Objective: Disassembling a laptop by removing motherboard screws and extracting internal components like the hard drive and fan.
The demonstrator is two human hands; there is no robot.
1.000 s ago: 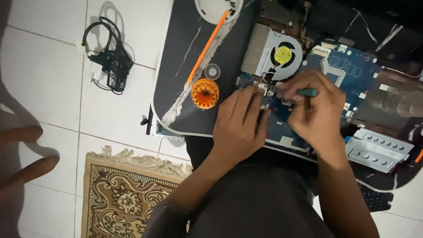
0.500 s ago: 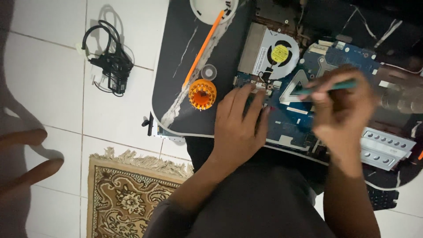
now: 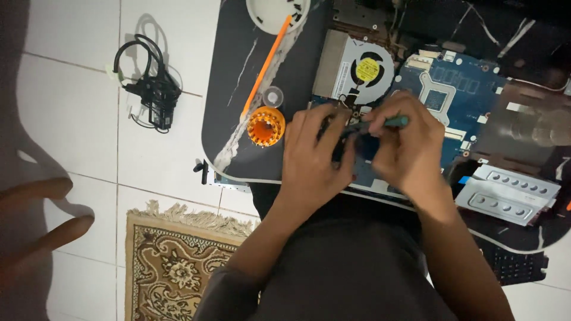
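- My right hand (image 3: 410, 148) grips a green-handled screwdriver (image 3: 380, 123).
- My left hand (image 3: 312, 154) touches its tip, fingers curled, resting on the blue circuit board (image 3: 440, 89).
- An orange round holder (image 3: 266, 126) sits just left of my left hand.

The person is wearing a dark grey garment, sleeves ending near the elbows; left hand (image 3: 309, 156) and right hand (image 3: 410, 153) are showing bare.

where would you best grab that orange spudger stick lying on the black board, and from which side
Probably take the orange stick at its middle, from above, fingers pinching across its thin width. It lies flat and slanted on the black board; the upper tip rests on the white dish and the lower tip sits near the orange round holder.
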